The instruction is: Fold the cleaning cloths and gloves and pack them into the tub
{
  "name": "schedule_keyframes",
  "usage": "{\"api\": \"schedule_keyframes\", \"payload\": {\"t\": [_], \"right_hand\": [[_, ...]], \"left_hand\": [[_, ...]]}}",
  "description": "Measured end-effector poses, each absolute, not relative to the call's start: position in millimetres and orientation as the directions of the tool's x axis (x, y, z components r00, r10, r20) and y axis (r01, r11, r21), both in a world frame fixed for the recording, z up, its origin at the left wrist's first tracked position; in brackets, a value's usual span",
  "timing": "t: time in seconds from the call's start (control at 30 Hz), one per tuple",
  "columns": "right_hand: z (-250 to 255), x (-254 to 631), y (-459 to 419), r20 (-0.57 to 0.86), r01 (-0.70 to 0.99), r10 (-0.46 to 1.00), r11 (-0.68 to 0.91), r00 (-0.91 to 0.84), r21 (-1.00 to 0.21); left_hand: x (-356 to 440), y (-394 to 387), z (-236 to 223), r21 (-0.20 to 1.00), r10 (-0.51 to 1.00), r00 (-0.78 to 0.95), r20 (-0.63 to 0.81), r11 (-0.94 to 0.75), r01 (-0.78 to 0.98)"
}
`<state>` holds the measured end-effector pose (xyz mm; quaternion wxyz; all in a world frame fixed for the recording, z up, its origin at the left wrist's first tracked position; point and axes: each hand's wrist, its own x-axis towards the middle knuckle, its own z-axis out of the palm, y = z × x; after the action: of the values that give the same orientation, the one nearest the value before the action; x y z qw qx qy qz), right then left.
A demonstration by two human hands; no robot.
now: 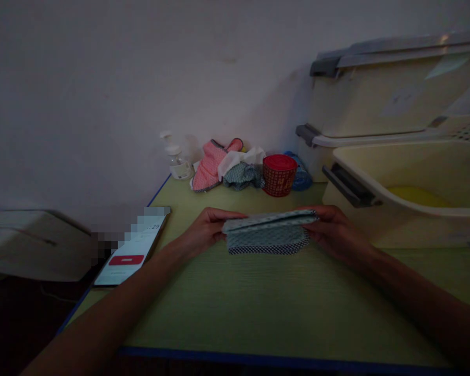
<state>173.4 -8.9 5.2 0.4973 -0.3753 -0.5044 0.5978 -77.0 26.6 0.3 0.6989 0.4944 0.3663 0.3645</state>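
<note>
A folded blue-green cleaning cloth (266, 237) with a black-and-white checked border is held above the table (266, 308). My left hand (209, 230) pinches its left end, and my right hand (331, 230) grips its right end. The cloth is stretched level between them, with its folded layers facing up and a lower layer hanging toward me. Some of the fingers are hidden behind the cloth.
Along the wall stand a pump bottle (179, 163), a pink cloth (209, 169), a crumpled green cloth (241, 176), a red patterned roll (279, 175) and a blue roll (302, 177). Cream bins (348, 224) fill the right side. A phone (135, 245) lies at left.
</note>
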Motion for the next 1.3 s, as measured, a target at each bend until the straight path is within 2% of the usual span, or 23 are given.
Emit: {"api": "schedule_keyframes", "payload": {"t": [0.2,0.33,0.53,0.7,0.83,0.93,1.13,1.3], "right_hand": [[7.0,176.0,-9.8,0.104,-0.119,0.966,0.078,-0.238,-0.990],[4.6,177.6,-9.2,0.139,-0.043,0.961,0.132,-0.240,-0.990],[7.3,176.1,-11.9,0.174,0.079,0.965,0.193,-0.198,-0.978],[7.6,172.7,-12.3,0.178,0.004,0.973,0.180,-0.146,-0.984],[6.9,167.8,-11.0,0.206,0.160,0.975,0.217,-0.084,-0.963],[5.1,164.0,-10.2,0.216,0.222,0.973,0.230,-0.083,-0.948],[-0.3,162.5,-11.0,0.224,0.215,0.962,0.255,-0.159,-0.943],[-1.5,164.6,-8.4,0.210,0.122,0.972,0.222,-0.104,-0.967]], "left_hand": [[-75.8,27.8,-0.4,0.955,0.878,0.452,-0.156,0.251,-0.158],[-74.1,25.9,0.2,0.969,0.893,0.436,-0.114,0.197,-0.152],[-73.0,24.0,-0.6,0.990,0.905,0.424,0.024,0.038,-0.137],[-75.3,21.9,1.1,0.990,0.882,0.451,0.138,-0.122,-0.064],[-70.5,16.8,3.6,0.952,0.873,0.420,0.249,-0.301,0.061],[-65.5,14.1,0.3,0.928,0.873,0.409,0.266,-0.346,0.137],[-63.9,14.0,-6.5,0.912,0.856,0.413,0.311,-0.392,0.124],[-64.5,15.5,-4.4,0.946,0.876,0.393,0.281,-0.321,0.039]]}}
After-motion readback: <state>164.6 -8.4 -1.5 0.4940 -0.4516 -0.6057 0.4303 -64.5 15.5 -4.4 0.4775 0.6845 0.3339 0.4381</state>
